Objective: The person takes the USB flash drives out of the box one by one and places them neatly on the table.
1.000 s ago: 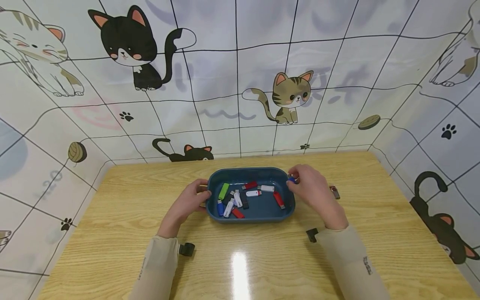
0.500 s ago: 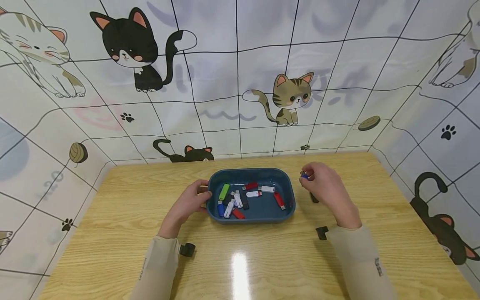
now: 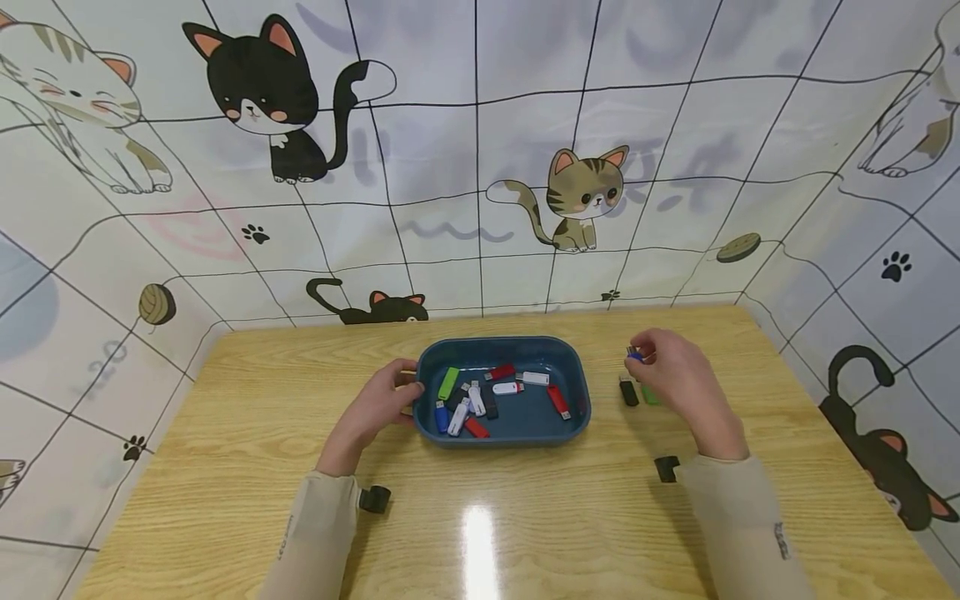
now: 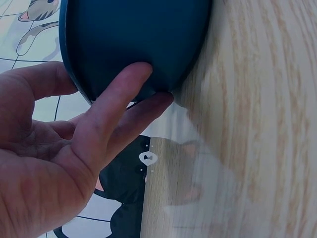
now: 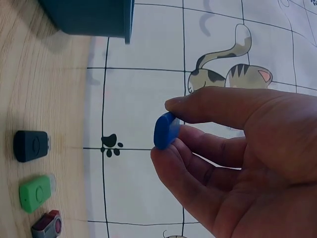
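My right hand (image 3: 678, 375) pinches a blue USB stick (image 5: 166, 131) between thumb and fingertips, raised over the table to the right of the dark blue plastic tray (image 3: 510, 439). Its metal plug end points away in the head view. My left hand (image 3: 378, 400) holds the tray's left end, thumb at the rim and fingers (image 4: 116, 94) against the outer wall. Several USB sticks lie loosely in the tray, among them a green one (image 3: 448, 383), a blue one (image 3: 441, 417) and a red one (image 3: 558, 401).
On the table right of the tray, a black USB stick (image 5: 30, 146), a green USB stick (image 5: 35, 193) and a red-and-silver USB stick (image 5: 47, 225) form a row below the right hand. A cat-patterned sheet (image 3: 450, 250) rises behind the wooden table (image 3: 247, 467).
My right hand has carried the blue USB stick rightward, from the tray's right rim to above the table, uncovering the black and green sticks. The left hand has stayed at the tray.
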The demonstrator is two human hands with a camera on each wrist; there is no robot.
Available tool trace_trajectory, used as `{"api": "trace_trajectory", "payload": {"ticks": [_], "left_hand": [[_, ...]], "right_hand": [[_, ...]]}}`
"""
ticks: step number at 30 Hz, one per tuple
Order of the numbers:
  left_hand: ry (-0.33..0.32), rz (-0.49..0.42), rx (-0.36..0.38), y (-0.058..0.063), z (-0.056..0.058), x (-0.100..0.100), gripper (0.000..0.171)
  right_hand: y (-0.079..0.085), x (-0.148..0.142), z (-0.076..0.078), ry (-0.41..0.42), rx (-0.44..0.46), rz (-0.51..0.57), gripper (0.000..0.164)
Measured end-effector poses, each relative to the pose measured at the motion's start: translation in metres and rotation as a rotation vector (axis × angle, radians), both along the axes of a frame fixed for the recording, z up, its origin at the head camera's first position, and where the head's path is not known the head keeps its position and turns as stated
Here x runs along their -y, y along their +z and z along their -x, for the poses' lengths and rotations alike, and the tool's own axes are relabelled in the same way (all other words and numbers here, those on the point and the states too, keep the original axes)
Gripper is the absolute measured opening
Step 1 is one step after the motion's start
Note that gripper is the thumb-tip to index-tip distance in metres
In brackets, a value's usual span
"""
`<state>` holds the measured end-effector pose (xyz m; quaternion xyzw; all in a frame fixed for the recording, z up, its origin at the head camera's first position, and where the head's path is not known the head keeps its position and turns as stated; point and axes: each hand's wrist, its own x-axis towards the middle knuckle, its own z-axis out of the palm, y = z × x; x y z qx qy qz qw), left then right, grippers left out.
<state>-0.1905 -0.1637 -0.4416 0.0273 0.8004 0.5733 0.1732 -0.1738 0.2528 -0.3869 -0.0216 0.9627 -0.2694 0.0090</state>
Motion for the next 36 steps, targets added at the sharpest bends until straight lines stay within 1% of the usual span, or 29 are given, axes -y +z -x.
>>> {"api": "trace_trajectory", "payload": {"ticks": [7,14,24,36], "left_hand": [[0.003,-0.004,0.003,-0.001,0.001,-0.002,0.044],[-0.007,-0.012,0.000,-0.002,0.002,-0.004,0.044],[0.002,-0.007,0.004,-0.001,0.000,-0.002,0.044],[0.002,-0.020,0.000,-0.003,0.000,0.000,0.044]], "right_hand": [[-0.001,-0.016,0.000,-0.028,0.035,0.002,0.043],[-0.001,-0.033,-0.002,-0.045,0.026,0.001,0.045],[-0.004,-0.050,-0.001,-0.091,0.046,0.012,0.046],[-0.017,-0.067,0.004,-0.122,0.092,-0.018,0.046]]}}
